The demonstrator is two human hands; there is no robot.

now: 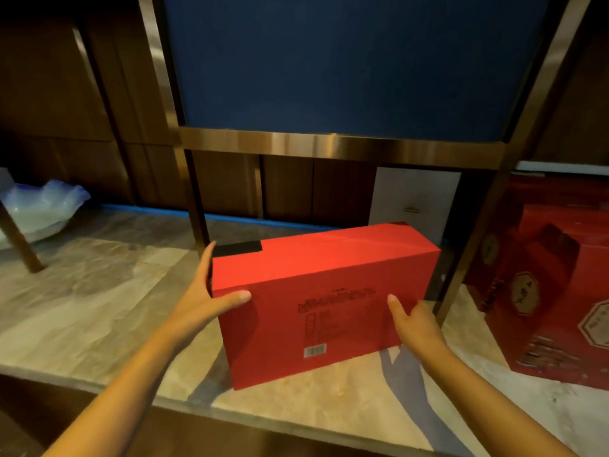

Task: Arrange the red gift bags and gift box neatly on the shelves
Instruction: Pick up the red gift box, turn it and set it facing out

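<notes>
A red gift box stands on its long edge on the marble shelf, its printed back with a barcode facing me. My left hand clasps the box's left end, thumb on the front face and fingers along the side. My right hand rests against the lower right of the front face, fingers slightly spread. Red gift bags with octagonal emblems stand at the far right of the same shelf.
A brass-coloured metal frame with slanted posts surrounds the box and carries a dark blue panel above. A crumpled clear plastic bag lies at the far left. Dark wood panelling lines the back. The shelf's front edge runs below my forearms.
</notes>
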